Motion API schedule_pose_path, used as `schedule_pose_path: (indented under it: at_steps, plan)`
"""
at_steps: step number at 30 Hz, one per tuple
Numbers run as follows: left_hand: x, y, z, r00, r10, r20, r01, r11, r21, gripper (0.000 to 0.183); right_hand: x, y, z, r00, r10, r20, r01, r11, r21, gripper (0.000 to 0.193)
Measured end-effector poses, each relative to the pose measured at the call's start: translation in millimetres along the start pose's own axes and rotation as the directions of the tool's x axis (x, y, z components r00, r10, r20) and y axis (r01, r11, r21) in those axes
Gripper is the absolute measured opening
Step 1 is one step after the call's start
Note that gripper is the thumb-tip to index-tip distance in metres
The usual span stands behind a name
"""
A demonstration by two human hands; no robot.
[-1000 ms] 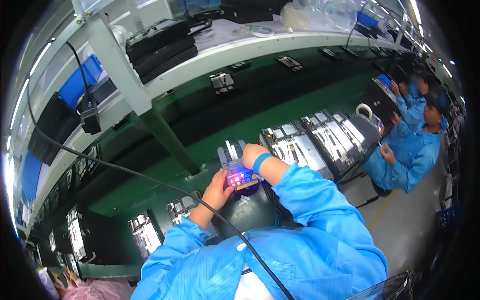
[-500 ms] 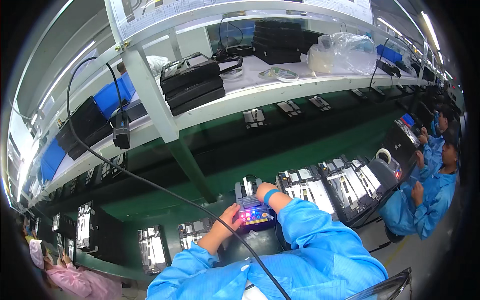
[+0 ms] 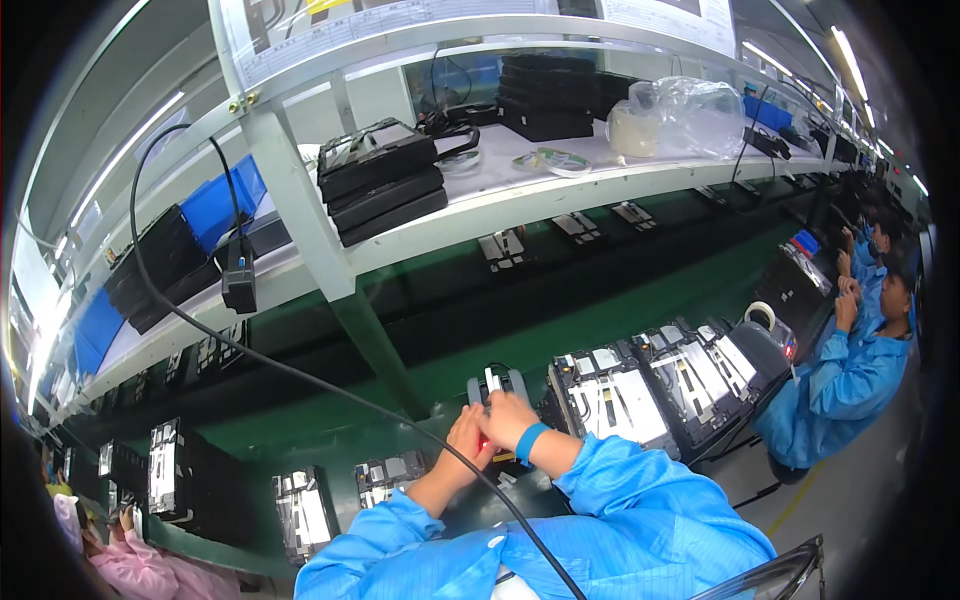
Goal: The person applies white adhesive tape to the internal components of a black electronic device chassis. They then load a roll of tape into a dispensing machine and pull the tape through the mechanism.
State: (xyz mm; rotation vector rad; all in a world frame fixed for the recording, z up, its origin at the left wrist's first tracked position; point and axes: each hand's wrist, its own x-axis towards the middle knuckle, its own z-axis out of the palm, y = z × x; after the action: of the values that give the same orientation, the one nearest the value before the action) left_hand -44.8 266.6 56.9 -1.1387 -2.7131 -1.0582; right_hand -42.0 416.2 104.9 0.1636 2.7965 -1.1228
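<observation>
Small grey device point(image 3: 497, 385), upright at the near edge of the green surface point(image 3: 640, 300), clasped between both hands just ahead of the blue sleeves. Left hand point(image 3: 465, 440) wrapped against its lower left side, fingers curled around it; right hand point(image 3: 507, 418), blue band at the wrist, laid over its front with fingers bent onto the face, a red glow showing between the two hands. Both grasping the device, then, though how tightly cannot be told. Judged from this: handling or checking of this one unit under way, not finished, the device not yet set down among the others. Black cable point(image 3: 300, 375) sweeping from lower right up past the hands to a small black box point(image 3: 239, 283) hanging by the shelf post. To the right, just beside the device, open black chassis units point(image 3: 605, 400) with white inner parts, lined up in a row; to the left, more of the same kind point(image 3: 300, 510) lying on the surface, apparently waiting or already passed, which cannot be told. Farther right, co-workers in blue coats point(image 3: 850, 370) at the same line. Beyond, white shelf point(image 3: 480, 215) carrying stacked black cases point(image 3: 385, 180) and a clear plastic bag point(image 3: 690, 115).
</observation>
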Motion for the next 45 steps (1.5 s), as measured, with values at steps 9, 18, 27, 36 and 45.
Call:
schedule_pose_path:
  at_steps: [9,18,27,36,45]
  plan:
    - [42.7,12.4,11.1,0.997,0.008,0.077,-0.010,1.000,0.029,0.075,25.1,28.9,-13.9,0.997,0.020,-0.080,-0.011,0.993,0.118,0.031]
    - [69.0,21.8,19.9,0.992,-0.020,-0.123,0.031,0.996,0.084,0.067,30.8,31.7,-26.9,0.972,0.235,0.017,-0.125,0.451,0.884,0.048]
    - [56.6,-2.7,-23.3,0.948,-0.152,-0.279,0.158,0.988,-0.003,0.052,49.3,65.7,-13.1,0.967,0.101,-0.234,0.053,0.818,0.573,0.028]
    - [-0.9,-16.5,28.2,0.913,-0.409,0.012,0.386,0.852,-0.355,0.112,65.2,11.4,-34.3,0.989,0.086,0.120,-0.050,0.961,-0.272,0.049]
    - [-5.0,-9.3,20.6,0.941,-0.325,0.093,0.336,0.873,-0.354,0.128,79.7,39.9,-12.3,0.984,-0.068,0.163,0.072,0.997,-0.017,0.032]
